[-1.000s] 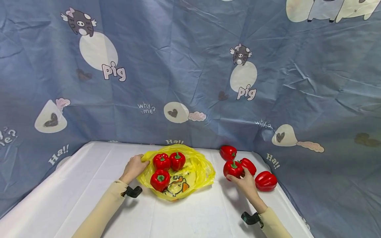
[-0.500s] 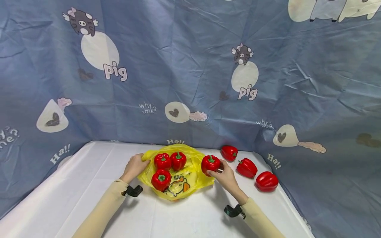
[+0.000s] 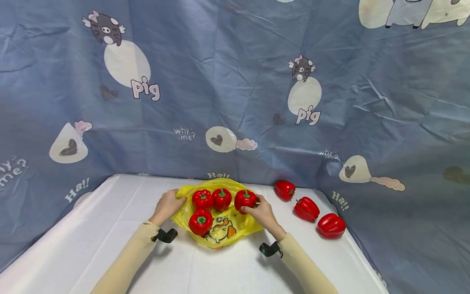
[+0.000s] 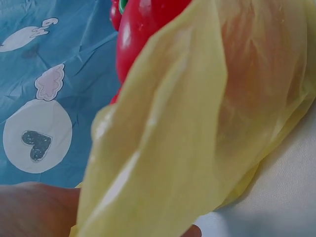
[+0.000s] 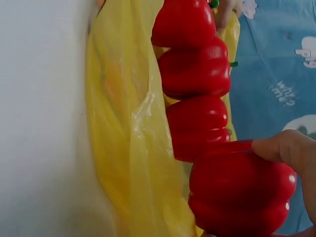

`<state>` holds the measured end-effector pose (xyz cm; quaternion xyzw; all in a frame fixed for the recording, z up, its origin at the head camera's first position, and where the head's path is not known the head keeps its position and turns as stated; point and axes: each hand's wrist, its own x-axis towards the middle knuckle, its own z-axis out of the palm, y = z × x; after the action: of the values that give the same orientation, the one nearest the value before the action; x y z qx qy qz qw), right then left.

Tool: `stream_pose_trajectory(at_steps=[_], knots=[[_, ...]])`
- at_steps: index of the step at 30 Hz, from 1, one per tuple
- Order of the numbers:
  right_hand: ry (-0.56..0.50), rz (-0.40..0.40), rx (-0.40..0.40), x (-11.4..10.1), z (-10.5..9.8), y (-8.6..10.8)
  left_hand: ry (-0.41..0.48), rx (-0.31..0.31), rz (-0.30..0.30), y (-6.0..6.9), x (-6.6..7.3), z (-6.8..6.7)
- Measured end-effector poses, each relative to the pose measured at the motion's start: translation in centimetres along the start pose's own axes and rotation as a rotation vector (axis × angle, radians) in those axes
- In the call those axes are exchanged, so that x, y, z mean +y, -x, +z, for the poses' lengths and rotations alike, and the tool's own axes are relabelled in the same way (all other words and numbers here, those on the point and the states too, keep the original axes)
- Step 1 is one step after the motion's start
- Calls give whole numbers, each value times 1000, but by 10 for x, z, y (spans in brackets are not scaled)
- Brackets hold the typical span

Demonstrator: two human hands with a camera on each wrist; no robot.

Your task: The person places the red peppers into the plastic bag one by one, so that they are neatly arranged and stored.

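A yellow plastic bag (image 3: 238,222) lies spread with its mouth up on the white table, a cartoon print showing inside. My left hand (image 3: 167,207) pinches the bag's left rim. Three red bell peppers sit in the bag's left part: a back-left pepper (image 3: 202,200), a back-middle pepper (image 3: 222,199) and a front pepper (image 3: 200,223). My right hand (image 3: 262,213) grips another red bell pepper (image 3: 244,199), stem up, over the bag's right part. In the right wrist view this held pepper (image 5: 242,190) is close to the row of peppers. Whether it touches the bag's bottom I cannot tell.
Three more red bell peppers lie on the table to the right: a far one (image 3: 284,190), a middle one (image 3: 306,209) and a near one (image 3: 331,226). A blue printed cloth (image 3: 235,90) hangs behind the white table (image 3: 110,228).
My right hand has carried one bell pepper leftward, from the group at right to over the bag. My left hand keeps its hold on the rim.
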<state>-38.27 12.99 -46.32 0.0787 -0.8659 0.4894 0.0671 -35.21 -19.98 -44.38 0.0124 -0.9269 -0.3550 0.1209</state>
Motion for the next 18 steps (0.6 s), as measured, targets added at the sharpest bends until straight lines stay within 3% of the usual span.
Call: stream_pose_trajectory(at_steps=[9, 18], knots=[[32, -13, 20, 10, 14, -11, -13, 8, 6, -1, 1, -1], [-15, -1, 2, 17, 27, -15, -7, 7, 4, 1, 1, 0]])
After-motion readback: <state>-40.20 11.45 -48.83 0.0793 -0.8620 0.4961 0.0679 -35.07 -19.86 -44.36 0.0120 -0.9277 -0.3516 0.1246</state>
